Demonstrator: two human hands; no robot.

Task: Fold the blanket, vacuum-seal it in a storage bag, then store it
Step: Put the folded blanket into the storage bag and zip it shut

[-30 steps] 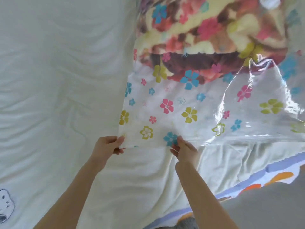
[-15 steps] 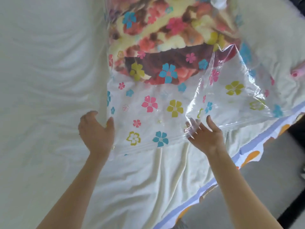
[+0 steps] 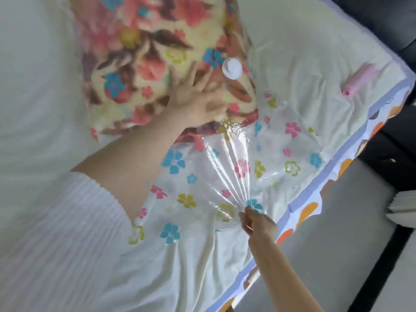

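On the bed (image 3: 33, 86), toward twelve o'clock, our blanket (image 3: 135, 64) sits inside the clear flowered bag (image 3: 281, 154), with its white valve (image 3: 231, 68) facing up. Our left hand (image 3: 193, 97) presses flat on the bundle, fingers (image 3: 191, 75) spread. Our right hand (image 3: 256, 221), at five o'clock, pinches the bag's slack end taut. We judge we are pushing air out before sealing. Next the mouth needs closing, then perhaps the pink tube (image 3: 358, 79) at two o'clock.
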